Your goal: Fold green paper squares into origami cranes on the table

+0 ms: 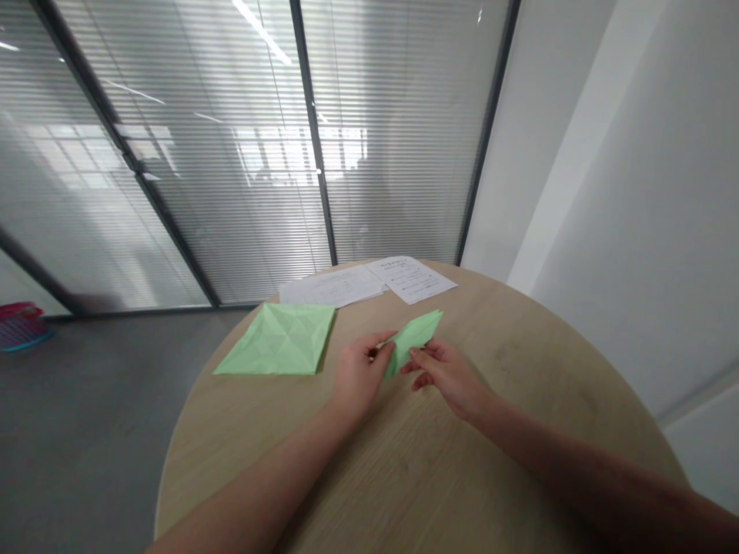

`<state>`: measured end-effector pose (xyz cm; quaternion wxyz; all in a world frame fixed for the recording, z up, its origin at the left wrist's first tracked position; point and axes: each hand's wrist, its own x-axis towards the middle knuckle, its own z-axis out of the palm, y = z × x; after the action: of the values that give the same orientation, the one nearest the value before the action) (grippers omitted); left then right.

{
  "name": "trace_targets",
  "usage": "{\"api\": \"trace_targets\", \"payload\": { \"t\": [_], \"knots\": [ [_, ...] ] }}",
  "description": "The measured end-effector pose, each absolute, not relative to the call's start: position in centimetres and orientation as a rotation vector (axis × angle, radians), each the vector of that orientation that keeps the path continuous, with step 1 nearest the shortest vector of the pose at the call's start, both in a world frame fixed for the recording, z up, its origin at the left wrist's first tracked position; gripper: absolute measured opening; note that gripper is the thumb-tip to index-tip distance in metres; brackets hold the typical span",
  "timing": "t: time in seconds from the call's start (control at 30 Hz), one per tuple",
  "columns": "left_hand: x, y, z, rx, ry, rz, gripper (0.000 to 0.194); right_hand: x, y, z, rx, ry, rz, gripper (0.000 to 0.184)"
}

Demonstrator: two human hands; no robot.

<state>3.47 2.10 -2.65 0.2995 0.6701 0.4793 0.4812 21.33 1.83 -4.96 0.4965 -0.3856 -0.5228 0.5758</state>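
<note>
A small folded piece of green paper [416,332] is held up between both hands over the middle of the table, its pointed end tilted away to the upper right. My left hand [359,373] grips its left edge, thumb on top and fingers behind. On the opposite side, my right hand [447,373] pinches the lower right edge between thumb and fingers, with the other fingers loosely curled below. To the left of my hands lies a larger sheet of green paper [282,342], creased with several fold lines and spread on the wood.
The round wooden table [519,369] has a curved edge. White printed sheets [332,286] lie at its far side, another printed sheet [412,278] beside them. Behind stands a glass partition [398,154] with blinds. A red and blue basket [21,326] sits on the floor at left.
</note>
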Motion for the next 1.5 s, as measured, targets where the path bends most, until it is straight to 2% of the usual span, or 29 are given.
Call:
{"api": "trace_targets", "payload": {
  "t": [0.23,0.43,0.73,1.07,1.5],
  "knots": [
    [3.6,1.7,-2.5,1.872,1.345,1.257,0.017,21.0,1.7,-5.2,-0.95,-1.247,1.439,0.045],
    [3.7,1.3,-1.9,1.915,1.224,1.174,0.029,21.5,2.3,-5.2,-0.932,-1.238,1.468,0.049],
    [3.5,2.3,-2.0,1.76,1.204,1.023,0.018,22.1,3.1,-6.1,-1.023,-1.399,1.373,0.044],
    [3.3,3.0,-3.2,1.373,1.223,1.057,0.032,21.8,2.7,-5.2,-0.912,-1.297,1.447,0.03],
    [3.4,2.7,-3.0,1.657,1.296,0.945,0.035,21.8,2.8,-6.0,-1.03,-1.457,1.365,0.031]
  ]
}}
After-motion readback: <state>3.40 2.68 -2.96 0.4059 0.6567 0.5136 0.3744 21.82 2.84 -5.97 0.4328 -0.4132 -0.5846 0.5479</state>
